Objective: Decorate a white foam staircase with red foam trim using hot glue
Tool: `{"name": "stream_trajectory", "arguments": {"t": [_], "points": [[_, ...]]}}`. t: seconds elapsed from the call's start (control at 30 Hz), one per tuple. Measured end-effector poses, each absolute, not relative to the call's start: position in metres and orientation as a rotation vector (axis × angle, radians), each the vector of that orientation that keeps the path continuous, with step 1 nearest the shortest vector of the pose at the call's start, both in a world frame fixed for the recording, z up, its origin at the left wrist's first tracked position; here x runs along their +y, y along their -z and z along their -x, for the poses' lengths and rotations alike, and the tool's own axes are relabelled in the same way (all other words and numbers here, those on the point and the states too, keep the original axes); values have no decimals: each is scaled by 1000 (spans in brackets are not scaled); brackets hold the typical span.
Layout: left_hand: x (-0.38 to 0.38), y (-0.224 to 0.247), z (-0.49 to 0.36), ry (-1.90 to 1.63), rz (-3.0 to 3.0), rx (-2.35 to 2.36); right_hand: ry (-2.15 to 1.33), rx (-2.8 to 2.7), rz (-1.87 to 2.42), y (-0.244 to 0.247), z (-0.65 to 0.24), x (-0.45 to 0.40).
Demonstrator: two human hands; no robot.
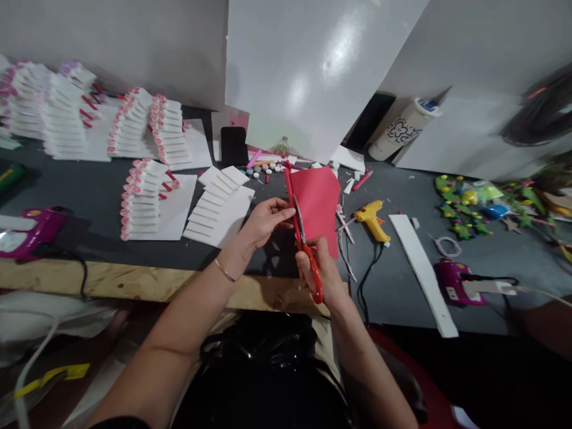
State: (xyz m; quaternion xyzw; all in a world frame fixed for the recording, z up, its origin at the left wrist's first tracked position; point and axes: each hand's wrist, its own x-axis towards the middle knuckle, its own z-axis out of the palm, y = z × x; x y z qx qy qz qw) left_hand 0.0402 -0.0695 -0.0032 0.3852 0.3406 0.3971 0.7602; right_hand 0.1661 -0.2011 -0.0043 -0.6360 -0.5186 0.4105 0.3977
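Observation:
A red sheet [316, 199] lies at the middle of the dark table, a narrow strip along its left side partly parted from it. My left hand [268, 221] pinches that strip between thumb and fingers. In my right hand [319, 268] are scissors with red dotted handles [316, 277], my fingers through the loops. The blades point away from me along the sheet's left side, between strip and sheet. A yellow glue gun [372, 220] rests to the right of the sheet. Left of my left hand sits a white card [230, 217] bearing several white strips.
White cards with pink-ended strips [140, 202] stand in rows on the left. At the right are a long white strip [422, 271], a purple power block [458, 283], a white tumbler [400, 131] and green decorations [462, 205]. A black phone [233, 146] leans behind.

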Motion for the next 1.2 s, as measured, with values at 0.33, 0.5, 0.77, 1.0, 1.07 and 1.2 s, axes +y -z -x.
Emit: {"name": "stream_trajectory", "arguments": {"t": [0.33, 0.5, 0.77, 1.0, 1.07, 1.2], "points": [[-72, 2, -37, -826, -869, 713, -953, -1296, 1685, 5, -164, -196], [-73, 2, -36, -806, -883, 691, -978, -1285, 1654, 3, -164, -194], [-74, -1, -31, -764, -943, 641, -982, -1298, 1639, -3, -166, -191], [-75, -3, -30, -698, -985, 610, -956, -1285, 1616, 2, -167, -187], [-75, -3, -31, -697, -982, 600, -955, -1279, 1601, 3, -166, -187], [-76, -2, -29, -682, -977, 580, -966, -1263, 1598, 3, -164, -187]]}}
